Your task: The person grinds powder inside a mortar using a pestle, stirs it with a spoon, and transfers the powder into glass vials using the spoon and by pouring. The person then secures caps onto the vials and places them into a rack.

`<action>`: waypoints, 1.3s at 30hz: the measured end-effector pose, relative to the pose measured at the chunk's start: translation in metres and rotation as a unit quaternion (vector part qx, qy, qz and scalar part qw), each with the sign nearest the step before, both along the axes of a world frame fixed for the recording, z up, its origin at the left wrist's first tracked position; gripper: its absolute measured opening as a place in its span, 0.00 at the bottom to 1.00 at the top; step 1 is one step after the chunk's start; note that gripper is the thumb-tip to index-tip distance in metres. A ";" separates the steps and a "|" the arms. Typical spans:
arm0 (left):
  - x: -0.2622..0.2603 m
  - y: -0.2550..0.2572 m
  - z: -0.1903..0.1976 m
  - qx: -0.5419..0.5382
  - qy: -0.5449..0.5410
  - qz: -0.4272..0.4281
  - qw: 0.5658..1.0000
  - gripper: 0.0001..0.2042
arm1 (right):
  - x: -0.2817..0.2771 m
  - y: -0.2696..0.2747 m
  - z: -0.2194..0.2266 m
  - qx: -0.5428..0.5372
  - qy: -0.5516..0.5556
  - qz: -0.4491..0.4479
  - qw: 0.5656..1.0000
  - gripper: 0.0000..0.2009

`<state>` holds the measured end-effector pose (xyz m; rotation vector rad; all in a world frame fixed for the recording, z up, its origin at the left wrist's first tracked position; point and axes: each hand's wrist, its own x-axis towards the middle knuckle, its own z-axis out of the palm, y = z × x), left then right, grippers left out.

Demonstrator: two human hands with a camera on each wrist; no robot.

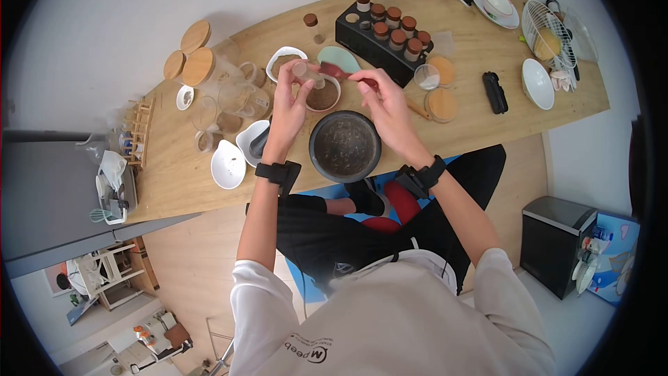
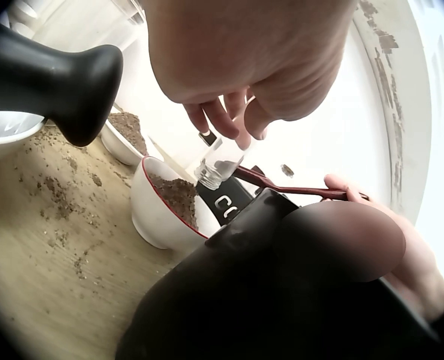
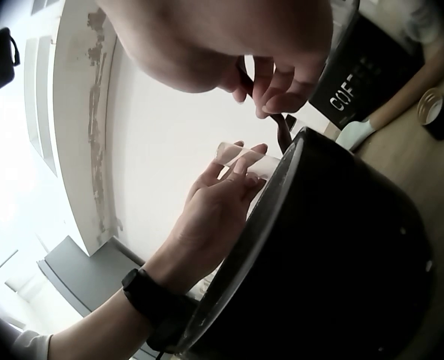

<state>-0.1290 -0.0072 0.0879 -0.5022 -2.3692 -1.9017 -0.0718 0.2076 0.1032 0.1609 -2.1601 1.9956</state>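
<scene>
My left hand (image 1: 287, 110) holds a small clear glass vial (image 2: 213, 168), tilted with its mouth downward over a white red-rimmed bowl (image 2: 148, 214) of brown ground powder. My right hand (image 1: 391, 113) pinches the handle of a dark red spoon (image 1: 334, 69). The spoon's head is close beside the vial, overlapping it in the left wrist view. In front of both forearms stands a dark mortar (image 3: 349, 247) with brown residue inside. A second white bowl (image 1: 270, 63) of brown powder sits behind the left hand.
A black rack (image 1: 372, 45) with several brown-capped jars stands behind the right hand. Glass jars (image 1: 243, 97) and wood-lidded canisters (image 1: 202, 66) crowd the left. A black pestle (image 2: 64, 86) lies in a white dish (image 1: 245, 141). A white bowl (image 1: 538, 83) is far right.
</scene>
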 end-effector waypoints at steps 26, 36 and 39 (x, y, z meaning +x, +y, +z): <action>0.000 -0.003 0.007 -0.057 0.030 0.011 0.998 0.18 | 0.006 0.007 0.000 -0.071 -0.022 -0.042 0.996 0.10; -0.015 -0.001 0.003 -0.067 0.014 0.142 0.987 0.19 | 0.013 0.001 0.001 -0.079 -0.047 0.087 0.992 0.11; -0.016 -0.003 0.000 -0.068 0.015 0.137 0.988 0.21 | 0.010 -0.004 0.001 -0.049 -0.033 0.056 0.997 0.11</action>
